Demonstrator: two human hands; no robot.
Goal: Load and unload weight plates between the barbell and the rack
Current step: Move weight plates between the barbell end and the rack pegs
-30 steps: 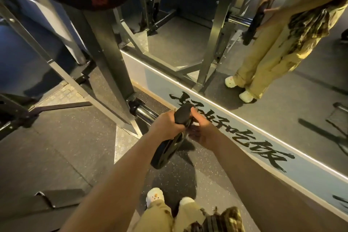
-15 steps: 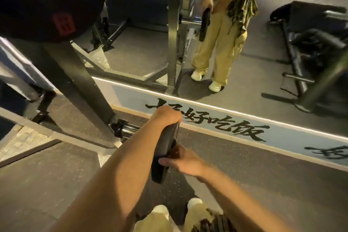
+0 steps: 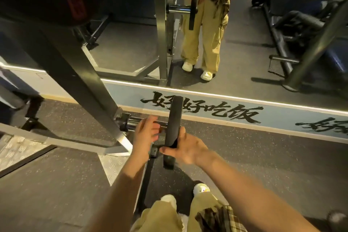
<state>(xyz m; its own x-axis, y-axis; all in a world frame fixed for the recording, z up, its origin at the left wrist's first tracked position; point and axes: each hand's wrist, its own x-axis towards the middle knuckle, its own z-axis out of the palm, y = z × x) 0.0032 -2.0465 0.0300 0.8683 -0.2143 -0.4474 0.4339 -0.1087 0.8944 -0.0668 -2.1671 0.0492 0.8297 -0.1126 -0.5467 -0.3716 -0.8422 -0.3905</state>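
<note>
Head view: we are standing over a black weight plate point(image 3: 174, 128) sitting upright at the outer end of the chrome barbell sleeve point(image 3: 139, 119), whether going on or coming off we cannot tell. Our right hand point(image 3: 185, 149) is clasping the plate's lower rim; our left hand point(image 3: 146, 133) is hovering unclenched beside the sleeve. We are judging one plate mid-transfer, others unseen. Speckled rubber floor point(image 3: 263, 165) is meeting a wall mirror point(image 3: 244, 52) reflecting us

Matt black rubber plate point(image 3: 174, 118), shiny chromed metal sleeve point(image 3: 135, 119), speckled rubber floor point(image 3: 244, 156)
</note>
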